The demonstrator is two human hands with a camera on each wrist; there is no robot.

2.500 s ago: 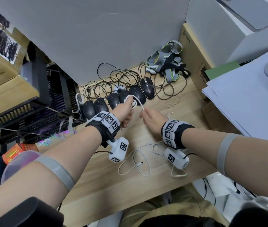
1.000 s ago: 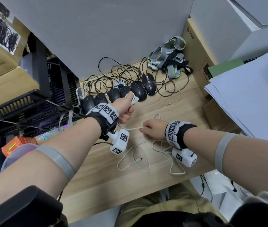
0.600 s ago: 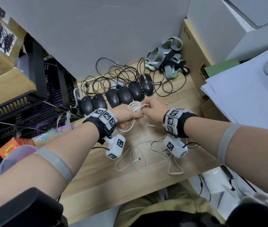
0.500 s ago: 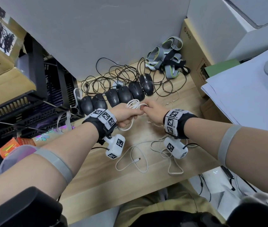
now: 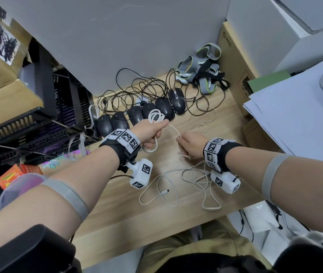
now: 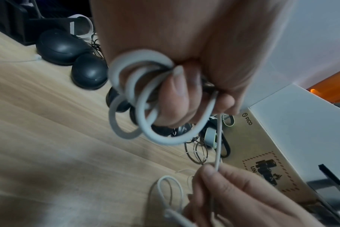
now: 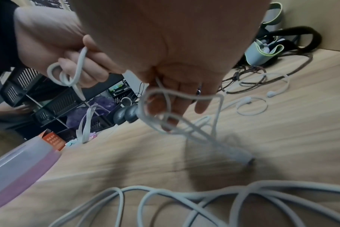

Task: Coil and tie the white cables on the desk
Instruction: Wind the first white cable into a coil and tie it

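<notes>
My left hand (image 5: 155,133) grips a small coil of white cable (image 5: 156,116), held just above the wooden desk (image 5: 117,209) in front of the mice. In the left wrist view the coil (image 6: 145,110) shows several loops wrapped around my curled fingers (image 6: 177,93). A free strand (image 5: 173,130) runs from the coil to my right hand (image 5: 180,139), which pinches it a short way to the right. The rest of this cable (image 5: 206,184) lies in loose loops under my right wrist. A second white cable (image 5: 162,194) lies loose near the desk's front edge.
A row of black mice (image 5: 137,115) with tangled black cords (image 5: 141,89) lies behind my hands. Grey straps (image 5: 202,67) and a cardboard box (image 5: 233,62) are at the back right, papers (image 5: 294,115) at the right, a black rack (image 5: 38,119) at the left.
Half a second ago both hands met at the coil. My right hand has since drawn back to the right along the cable, leaving a short strand between the hands. The left hand keeps the coil.
</notes>
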